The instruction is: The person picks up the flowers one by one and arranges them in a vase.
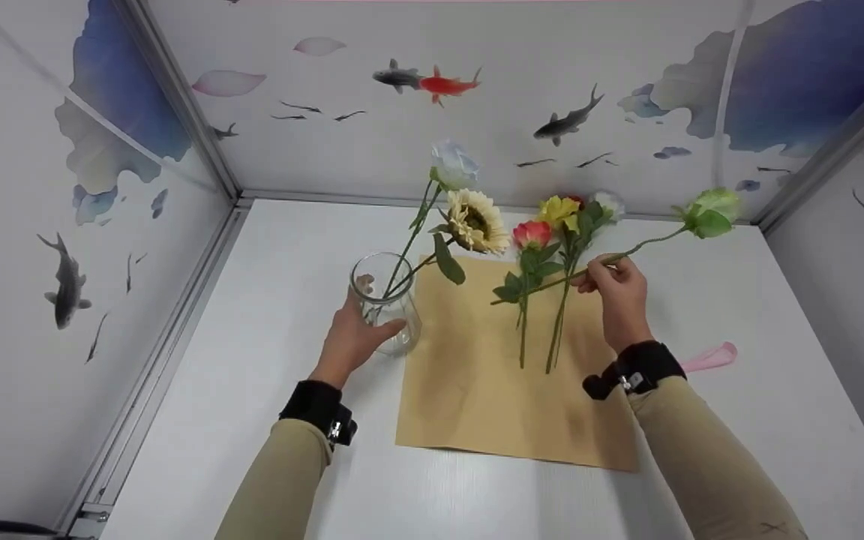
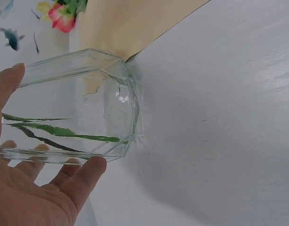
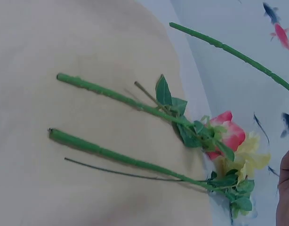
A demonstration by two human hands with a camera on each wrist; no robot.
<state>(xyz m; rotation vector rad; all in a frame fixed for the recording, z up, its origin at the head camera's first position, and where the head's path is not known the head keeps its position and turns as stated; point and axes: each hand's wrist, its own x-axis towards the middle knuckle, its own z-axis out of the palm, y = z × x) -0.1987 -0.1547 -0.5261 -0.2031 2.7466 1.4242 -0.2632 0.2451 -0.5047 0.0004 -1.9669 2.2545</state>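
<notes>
My left hand [image 1: 353,337] holds a clear glass vase [image 1: 400,330], its thumb and fingers on opposite sides of the glass. Inside stand the stems of a pale blue-white rose [image 1: 454,165] and a cream sunflower [image 1: 477,221]; their lower ends show through the faceted wall in the left wrist view. With its fingertips my right hand [image 1: 619,292] pinches the stem of a green rose [image 1: 713,212], whose bloom points right and whose cut end points left toward the vase. That green stem [image 3: 229,49] crosses the upper right of the right wrist view, above the lying flowers.
On the brown paper sheet [image 1: 462,397] lie a pink-red flower [image 1: 532,235] and a yellow flower [image 1: 559,214], with a whitish bloom [image 1: 609,206] behind. A pink strip [image 1: 709,358] lies right of the right wrist. White panels [image 1: 289,157] enclose the table's back and sides.
</notes>
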